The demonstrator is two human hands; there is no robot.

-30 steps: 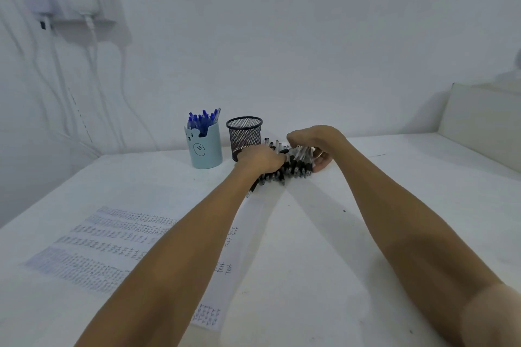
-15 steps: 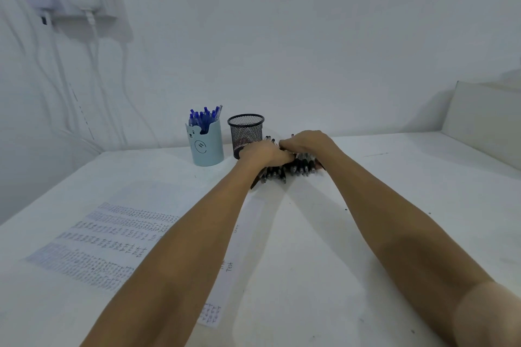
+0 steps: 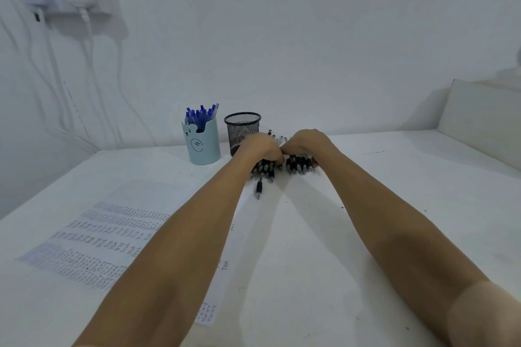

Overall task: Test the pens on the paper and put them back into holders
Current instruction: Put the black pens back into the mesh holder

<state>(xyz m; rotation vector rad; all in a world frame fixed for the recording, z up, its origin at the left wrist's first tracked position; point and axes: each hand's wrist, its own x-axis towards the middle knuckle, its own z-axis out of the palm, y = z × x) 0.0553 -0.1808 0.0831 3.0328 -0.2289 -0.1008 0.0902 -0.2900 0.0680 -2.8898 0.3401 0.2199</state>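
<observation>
1. The left hand [image 3: 260, 149] and the right hand [image 3: 307, 142] lay side by side on the black pens [image 3: 298, 165], knuckles up, fingers curled down round the heap.
2. The pens' grip ends stuck out from under both palms toward 6 o'clock, and their tips showed past the knuckles at 12.
3. One loose pen [image 3: 258, 187] lay on the table [image 3: 366, 248] at 6 o'clock of the left hand, apart from its grasp.
4. The black mesh holder [image 3: 242, 128] stood just beside the left hand at 11 o'clock, partly hidden by it.
5. At 9 o'clock of the mesh holder stood the pale blue holder [image 3: 201, 144], filled with blue pens [image 3: 200, 115].
6. The written paper [image 3: 112, 234] lay at 7 o'clock, under the left forearm.
</observation>
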